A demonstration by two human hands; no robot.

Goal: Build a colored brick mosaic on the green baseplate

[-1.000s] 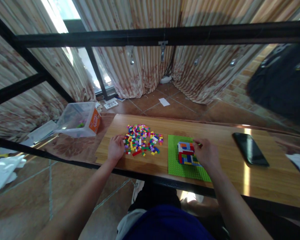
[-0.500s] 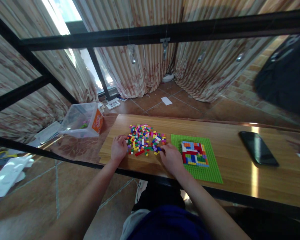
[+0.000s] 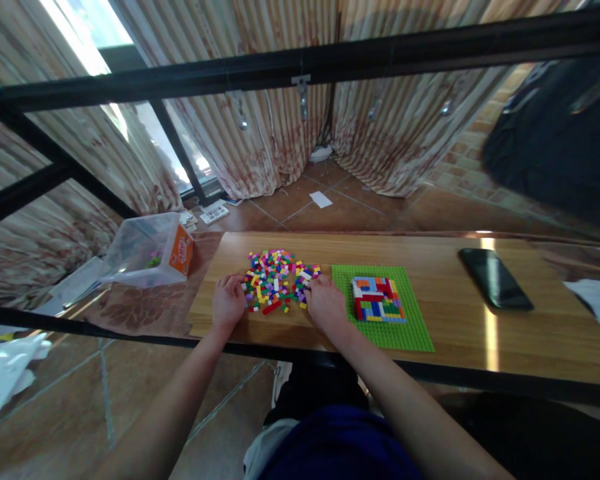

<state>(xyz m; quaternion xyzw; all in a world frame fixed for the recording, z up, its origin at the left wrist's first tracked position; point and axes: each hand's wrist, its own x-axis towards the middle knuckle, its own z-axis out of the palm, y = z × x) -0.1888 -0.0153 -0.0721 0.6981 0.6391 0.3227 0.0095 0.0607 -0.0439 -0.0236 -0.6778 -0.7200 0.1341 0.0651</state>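
Observation:
A loose pile of small coloured toy bricks [image 3: 270, 280] lies on the wooden table. At its left edge rests my left hand [image 3: 229, 303], fingers curled in against the nearest bricks. My right hand [image 3: 326, 303] is at the pile's right edge, with its fingers bent and drawn together over the bricks there. Whatever either hand's fingers may hold is too small or hidden to make out. Just right of my right hand lies a green baseplate [image 3: 415, 337], bearing a roughly square, multicoloured brick build [image 3: 380, 308] with red and white bricks along its left side.
A black phone [image 3: 495, 279] lies on the table [image 3: 455, 333] to the right, with white paper [image 3: 597, 303] beyond it. Off the table's left end stands a clear plastic bin [image 3: 143, 253] with an orange label. A black metal bar [image 3: 180, 83] crosses above the table.
The whole view has shifted, so most things sit farther left. My right hand has moved slightly up and over the right edge of the pile; my left hand stays at the left edge.

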